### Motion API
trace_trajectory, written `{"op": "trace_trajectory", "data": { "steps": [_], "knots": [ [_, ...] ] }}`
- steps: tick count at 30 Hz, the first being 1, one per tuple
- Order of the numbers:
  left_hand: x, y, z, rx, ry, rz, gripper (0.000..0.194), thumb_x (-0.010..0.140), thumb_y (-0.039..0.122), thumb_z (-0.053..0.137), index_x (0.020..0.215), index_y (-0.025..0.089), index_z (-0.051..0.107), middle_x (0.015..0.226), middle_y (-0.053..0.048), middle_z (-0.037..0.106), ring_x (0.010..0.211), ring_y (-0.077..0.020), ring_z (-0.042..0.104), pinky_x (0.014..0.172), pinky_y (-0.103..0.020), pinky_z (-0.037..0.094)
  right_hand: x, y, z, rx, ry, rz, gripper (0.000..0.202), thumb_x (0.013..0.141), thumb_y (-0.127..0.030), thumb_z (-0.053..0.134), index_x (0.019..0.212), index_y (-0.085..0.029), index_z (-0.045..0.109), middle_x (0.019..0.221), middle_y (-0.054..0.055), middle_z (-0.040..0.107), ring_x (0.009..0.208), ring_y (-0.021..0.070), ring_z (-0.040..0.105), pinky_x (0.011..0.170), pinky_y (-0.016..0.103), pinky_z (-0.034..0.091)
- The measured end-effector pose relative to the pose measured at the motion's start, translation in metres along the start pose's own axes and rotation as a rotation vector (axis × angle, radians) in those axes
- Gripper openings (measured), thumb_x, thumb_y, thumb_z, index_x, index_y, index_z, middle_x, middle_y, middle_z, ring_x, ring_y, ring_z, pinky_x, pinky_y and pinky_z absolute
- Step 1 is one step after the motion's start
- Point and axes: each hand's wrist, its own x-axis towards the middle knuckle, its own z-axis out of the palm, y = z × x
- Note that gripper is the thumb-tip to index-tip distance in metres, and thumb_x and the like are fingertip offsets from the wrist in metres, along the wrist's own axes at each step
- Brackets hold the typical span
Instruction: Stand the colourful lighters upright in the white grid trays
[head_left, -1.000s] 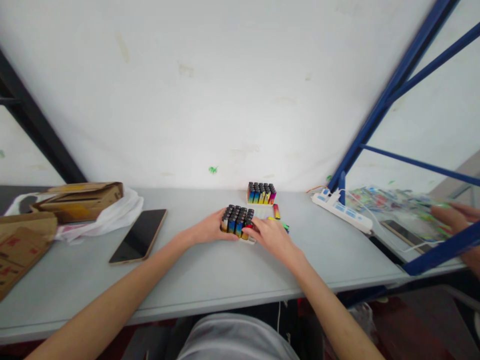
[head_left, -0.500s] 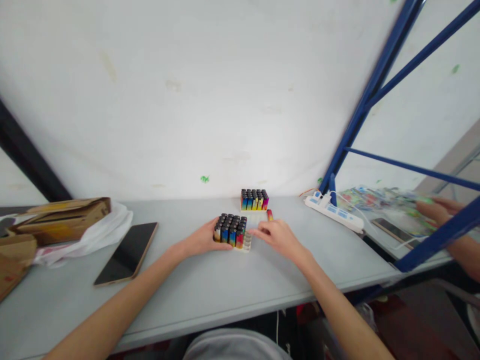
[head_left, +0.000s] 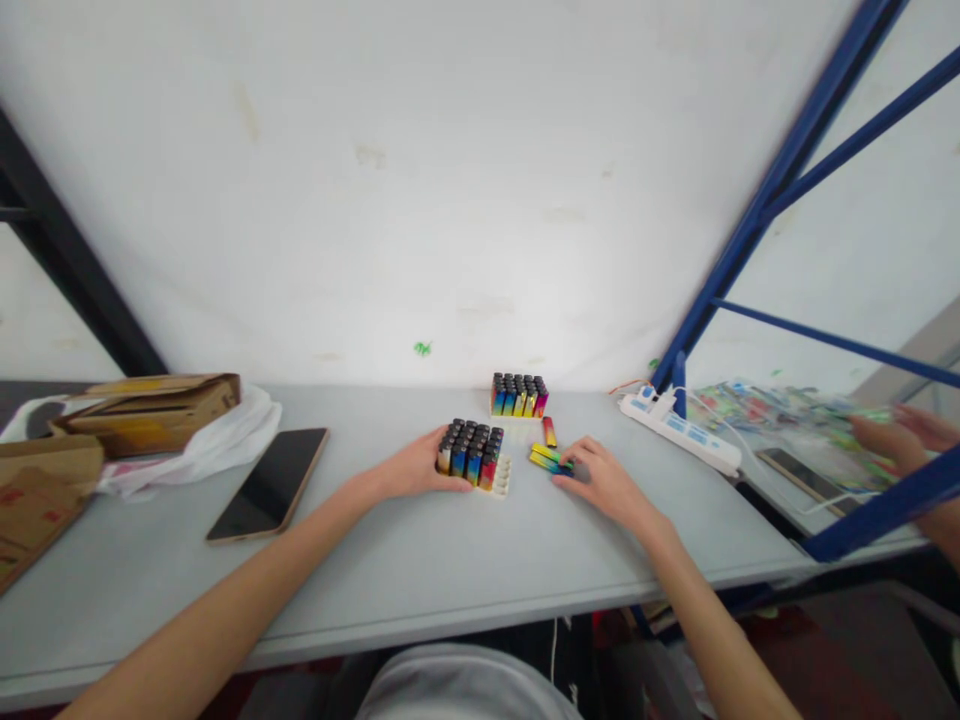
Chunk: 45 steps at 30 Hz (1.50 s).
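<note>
My left hand [head_left: 420, 466] is wrapped around the left side of a block of lighters [head_left: 471, 452] with black tops. They stand upright in a pale tray [head_left: 501, 480], whose right-hand column of slots is bare. To the right, two lighters, one yellow and one blue [head_left: 549, 462], lie side by side on the table. My right hand [head_left: 600, 480] has its thumb and fingers closed about their dark ends; the exact grip is partly hidden. Just beyond them lies a single red-and-yellow lighter [head_left: 550, 432].
A second tray of upright lighters [head_left: 519, 396] stands near the wall. A phone [head_left: 270, 484], cardboard boxes [head_left: 161, 415] and a white plastic bag [head_left: 251, 432] are at left. At right are a power strip [head_left: 682, 433], a blue metal frame [head_left: 739, 235] and another person's hands [head_left: 896, 445].
My right hand has moved right, away from the tray's bare slots, to the lying lighters, which it covered before. My left hand stays on the block of lighters. The view has shifted slightly.
</note>
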Motion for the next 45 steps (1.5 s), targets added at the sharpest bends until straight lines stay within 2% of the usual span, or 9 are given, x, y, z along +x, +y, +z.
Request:
{"op": "trace_trajectory", "data": {
  "steps": [6, 10, 13, 19, 23, 29, 33, 37, 45],
  "knots": [
    [0.001, -0.002, 0.0, 0.002, 0.008, -0.02, 0.082, 0.069, 0.053, 0.091, 0.137, 0.02, 0.057, 0.139, -0.008, 0.067, 0.129, -0.0327, 0.063, 0.115, -0.04, 0.047, 0.0, -0.01, 0.004, 0.011, 0.071, -0.033, 0.017, 0.096, -0.038, 0.068, 0.103, -0.022, 0.07, 0.117, 0.013, 0.068, 0.112, 0.0285, 0.062, 0.101, 0.044, 0.049],
    [0.001, -0.003, 0.0, -0.003, 0.012, -0.013, 0.082, 0.068, 0.054, 0.091, 0.135, 0.02, 0.058, 0.138, -0.009, 0.068, 0.128, -0.0332, 0.063, 0.116, -0.042, 0.046, 0.014, -0.018, 0.001, 0.374, 0.046, 0.142, 0.035, 0.094, -0.053, 0.068, 0.107, -0.02, 0.067, 0.083, 0.004, 0.073, 0.075, 0.0224, 0.067, 0.073, 0.035, 0.05],
    [0.002, -0.002, 0.0, 0.013, 0.025, -0.021, 0.081, 0.067, 0.054, 0.091, 0.134, 0.019, 0.06, 0.135, -0.008, 0.069, 0.126, -0.0341, 0.063, 0.114, -0.044, 0.047, 0.033, -0.027, 0.0, 0.714, 0.054, 0.232, 0.05, 0.079, -0.061, 0.082, 0.102, -0.018, 0.069, 0.068, -0.001, 0.066, 0.059, 0.0159, 0.056, 0.059, 0.029, 0.042],
    [0.002, 0.002, -0.004, 0.111, 0.062, 0.004, 0.075, 0.064, 0.056, 0.091, 0.123, 0.019, 0.064, 0.121, -0.007, 0.071, 0.115, -0.0345, 0.066, 0.105, -0.044, 0.052, 0.078, -0.053, 0.003, 1.096, 0.185, 0.259, 0.048, 0.081, -0.067, 0.077, 0.092, -0.021, 0.071, 0.078, -0.001, 0.065, 0.068, 0.0132, 0.058, 0.062, 0.025, 0.046],
    [0.002, -0.001, -0.007, 0.186, 0.087, 0.041, 0.072, 0.061, 0.062, 0.091, 0.113, 0.019, 0.065, 0.11, -0.006, 0.068, 0.107, -0.0319, 0.066, 0.098, -0.042, 0.053, 0.095, -0.066, 0.016, 1.201, 0.099, 0.15, 0.05, 0.083, -0.071, 0.072, 0.093, -0.024, 0.057, 0.086, -0.001, 0.068, 0.067, 0.0136, 0.064, 0.064, 0.027, 0.052],
    [0.001, -0.004, -0.009, 0.193, 0.092, 0.064, 0.078, 0.059, 0.064, 0.092, 0.118, 0.02, 0.065, 0.113, -0.006, 0.067, 0.108, -0.0316, 0.065, 0.1, -0.043, 0.053, 0.085, -0.074, 0.047, 1.104, 0.037, 0.253, 0.057, 0.081, -0.078, 0.068, 0.088, -0.026, 0.048, 0.058, -0.012, 0.035, 0.042, 0.0063, 0.025, 0.041, 0.019, 0.02],
    [0.003, -0.005, -0.011, 0.215, 0.094, 0.071, 0.078, 0.056, 0.065, 0.093, 0.113, 0.019, 0.066, 0.109, -0.006, 0.066, 0.104, -0.0315, 0.066, 0.097, -0.043, 0.054, 0.078, -0.072, 0.063, 0.891, 0.117, 0.284, 0.059, 0.086, -0.08, 0.057, 0.071, -0.024, 0.044, 0.055, -0.007, 0.036, 0.045, 0.0095, 0.029, 0.042, 0.024, 0.023],
    [0.004, -0.006, -0.012, 0.225, 0.089, 0.077, 0.077, 0.055, 0.064, 0.093, 0.112, 0.019, 0.067, 0.107, -0.005, 0.066, 0.104, -0.0315, 0.066, 0.097, -0.042, 0.054, 0.078, -0.068, 0.07, 0.71, 0.191, 0.252, 0.054, 0.091, -0.066, 0.054, 0.059, -0.024, 0.043, 0.053, -0.004, 0.04, 0.05, 0.0119, 0.036, 0.048, 0.026, 0.027],
    [0.003, -0.006, -0.011, 0.238, 0.089, 0.051, 0.074, 0.056, 0.066, 0.092, 0.107, 0.019, 0.067, 0.102, -0.005, 0.067, 0.099, -0.0311, 0.067, 0.091, -0.041, 0.054, 0.079, -0.072, 0.073, 0.671, 0.213, 0.259, 0.039, 0.085, -0.05, 0.052, 0.058, -0.025, 0.04, 0.054, -0.003, 0.04, 0.053, 0.0139, 0.037, 0.05, 0.027, 0.027]
  ]
}}
